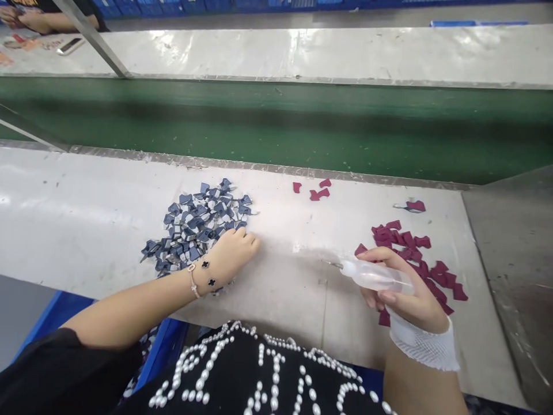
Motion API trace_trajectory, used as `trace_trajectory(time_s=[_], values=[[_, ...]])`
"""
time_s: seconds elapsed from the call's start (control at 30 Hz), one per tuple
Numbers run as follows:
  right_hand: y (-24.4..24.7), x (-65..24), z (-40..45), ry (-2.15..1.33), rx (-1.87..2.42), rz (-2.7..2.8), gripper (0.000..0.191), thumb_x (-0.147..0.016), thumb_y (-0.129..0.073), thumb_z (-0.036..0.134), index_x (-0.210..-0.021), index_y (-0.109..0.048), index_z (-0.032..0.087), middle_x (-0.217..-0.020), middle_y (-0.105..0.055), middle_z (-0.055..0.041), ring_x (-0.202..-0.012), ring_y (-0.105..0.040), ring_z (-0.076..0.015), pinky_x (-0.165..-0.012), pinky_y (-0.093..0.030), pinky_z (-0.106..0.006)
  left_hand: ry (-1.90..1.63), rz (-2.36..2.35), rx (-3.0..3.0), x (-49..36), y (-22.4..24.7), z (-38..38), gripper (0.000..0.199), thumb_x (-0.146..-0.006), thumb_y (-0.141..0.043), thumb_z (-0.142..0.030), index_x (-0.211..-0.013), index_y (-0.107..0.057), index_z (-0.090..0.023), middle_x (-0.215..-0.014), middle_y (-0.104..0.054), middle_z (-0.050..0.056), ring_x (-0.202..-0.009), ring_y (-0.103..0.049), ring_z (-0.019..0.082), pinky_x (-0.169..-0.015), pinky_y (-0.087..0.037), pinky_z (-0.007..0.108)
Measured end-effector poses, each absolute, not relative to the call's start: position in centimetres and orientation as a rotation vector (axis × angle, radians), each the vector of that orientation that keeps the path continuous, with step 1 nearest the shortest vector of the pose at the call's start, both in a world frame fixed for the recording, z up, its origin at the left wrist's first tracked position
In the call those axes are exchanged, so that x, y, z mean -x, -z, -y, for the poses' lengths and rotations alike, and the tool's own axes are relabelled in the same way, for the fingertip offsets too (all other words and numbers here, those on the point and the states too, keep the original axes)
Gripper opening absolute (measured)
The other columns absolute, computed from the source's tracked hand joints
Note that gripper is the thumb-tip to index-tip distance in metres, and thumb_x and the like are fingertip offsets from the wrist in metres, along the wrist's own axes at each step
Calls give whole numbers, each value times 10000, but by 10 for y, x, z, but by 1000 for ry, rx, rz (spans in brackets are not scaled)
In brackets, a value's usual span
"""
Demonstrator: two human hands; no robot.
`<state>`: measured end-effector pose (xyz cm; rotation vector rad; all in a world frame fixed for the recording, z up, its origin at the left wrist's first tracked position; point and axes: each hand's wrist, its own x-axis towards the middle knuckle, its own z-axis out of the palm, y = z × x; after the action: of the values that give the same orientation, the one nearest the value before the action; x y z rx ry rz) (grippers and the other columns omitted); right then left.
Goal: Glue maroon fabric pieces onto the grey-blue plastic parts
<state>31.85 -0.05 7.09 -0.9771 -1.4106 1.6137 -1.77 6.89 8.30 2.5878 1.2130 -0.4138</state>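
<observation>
My left hand (pixel 233 253) rests curled on the near edge of a heap of small navy-and-white pieces (pixel 194 222), and a bracelet circles its wrist. Whether it holds a piece is hidden. My right hand (pixel 401 282) grips a clear plastic squeeze bottle (pixel 375 275) with a thin metal tip pointing left. This hand lies beside and partly over a scattered heap of maroon pieces (pixel 436 274). A white mesh wrap (pixel 423 346) covers that wrist. Several loose maroon pieces (pixel 315 190) lie apart near the table's far edge.
Both heaps lie on a pale metal-topped table (pixel 95 225). Beyond it runs a green conveyor belt (pixel 276 127), then a second pale table (pixel 302 52). A person's forearm (pixel 52 22) and a phone (pixel 70 46) lie at the far left. Blue crates (pixel 168 340) sit below the near edge.
</observation>
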Motion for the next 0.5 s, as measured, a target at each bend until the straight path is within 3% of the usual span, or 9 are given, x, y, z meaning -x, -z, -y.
trace_trajectory(time_s=[0.13, 0.27, 0.4, 0.5], values=[[-80, -311, -4, -1595, 885, 1416, 353, -847, -695, 287, -1193, -644, 332, -745, -646, 17, -493, -607, -139, -408, -480, -239, 34, -1143, -2298, 26, -88, -74, 297, -862, -556, -60, -1122, -632, -183, -1077, -680, 98, -959, -681, 237, -837, -581, 386], [-89, -298, -4, -1548, 923, 1408, 401, -733, -800, 214, -1100, -709, 346, -831, -699, 13, -571, -634, -131, -451, -494, -217, -530, -894, -1262, 16, -74, -53, 390, -873, -657, -201, -1254, -579, -231, -1119, -699, 71, -961, -711, 189, -847, -607, 327], [-101, -283, -3, -1462, 1027, 1385, 348, -731, -819, 294, -1056, -698, 325, -822, -695, 3, -593, -624, -141, -459, -485, -233, -621, -740, -635, -8, -48, -28, 389, -847, -724, -236, -1215, -599, -259, -1158, -709, 58, -958, -718, 160, -739, -599, 221], [-111, -271, -4, -1445, 1129, 1410, 297, -742, -814, 277, -1005, -683, 320, -812, -684, 6, -597, -612, -138, -474, -478, -239, -597, -673, -524, -18, -38, -20, 377, -822, -750, -188, -1166, -608, -245, -1191, -701, 63, -993, -708, 168, -749, -598, 217]])
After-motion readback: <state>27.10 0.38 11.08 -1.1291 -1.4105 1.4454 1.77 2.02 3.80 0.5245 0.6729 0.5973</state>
